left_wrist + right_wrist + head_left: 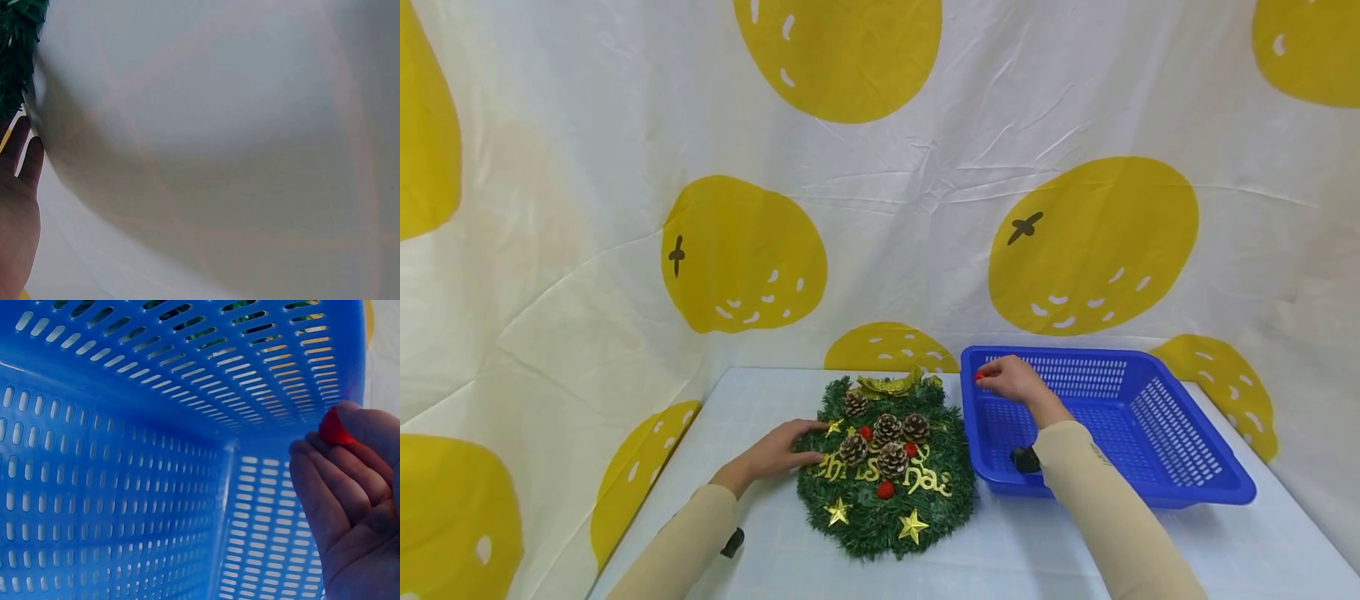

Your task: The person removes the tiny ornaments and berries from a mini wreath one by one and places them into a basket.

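A green Christmas wreath (951,508) lies on the table, bearing pine cones (887,428), red balls (885,490), gold stars (913,527), gold lettering (936,482) and a gold bow (891,385). Along its left edge rests my left hand (775,452), fingers extended over the greenery; in the left wrist view only part of this hand (17,206) shows beside the tinsel. My right hand (1017,380) is over the blue basket (1210,446), near its back left corner. Thumb and fingers there pinch a small red ball (335,428), partly hidden by the thumb.
The slotted basket stands at the right of the wreath, on a pale table (760,550). A white curtain (910,250) printed with large yellow fruit hangs behind. Small black devices (1024,460) show at both wrists.
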### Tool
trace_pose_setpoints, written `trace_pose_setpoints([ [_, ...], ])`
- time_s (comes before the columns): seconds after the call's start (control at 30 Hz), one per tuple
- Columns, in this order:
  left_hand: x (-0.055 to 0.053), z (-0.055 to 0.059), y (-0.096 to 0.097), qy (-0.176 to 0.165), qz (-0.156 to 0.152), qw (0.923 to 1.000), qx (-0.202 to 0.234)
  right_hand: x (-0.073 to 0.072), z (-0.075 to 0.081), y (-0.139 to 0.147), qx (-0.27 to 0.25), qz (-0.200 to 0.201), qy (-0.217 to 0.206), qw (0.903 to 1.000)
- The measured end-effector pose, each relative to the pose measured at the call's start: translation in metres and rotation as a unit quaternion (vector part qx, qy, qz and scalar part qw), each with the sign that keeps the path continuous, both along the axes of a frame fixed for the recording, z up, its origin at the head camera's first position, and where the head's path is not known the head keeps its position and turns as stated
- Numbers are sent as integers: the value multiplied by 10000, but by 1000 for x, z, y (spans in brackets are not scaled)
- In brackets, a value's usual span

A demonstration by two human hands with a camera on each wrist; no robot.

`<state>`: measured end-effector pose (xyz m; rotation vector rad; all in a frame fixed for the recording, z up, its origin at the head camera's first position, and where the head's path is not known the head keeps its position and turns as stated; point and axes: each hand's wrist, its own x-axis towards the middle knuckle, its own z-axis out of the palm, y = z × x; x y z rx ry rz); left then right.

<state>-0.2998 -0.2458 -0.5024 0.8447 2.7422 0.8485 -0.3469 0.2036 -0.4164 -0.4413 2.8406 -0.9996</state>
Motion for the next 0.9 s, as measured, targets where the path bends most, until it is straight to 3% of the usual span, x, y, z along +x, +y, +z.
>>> trace_pose_setpoints([
  [0.23,0,2,0,9,-7,10000,-2,0,-1,-1,-148,92,-305,9994],
  [0.9,0,3,0,72,-9,10000,-31,3,4,-5,183,280,-118,9994],
])
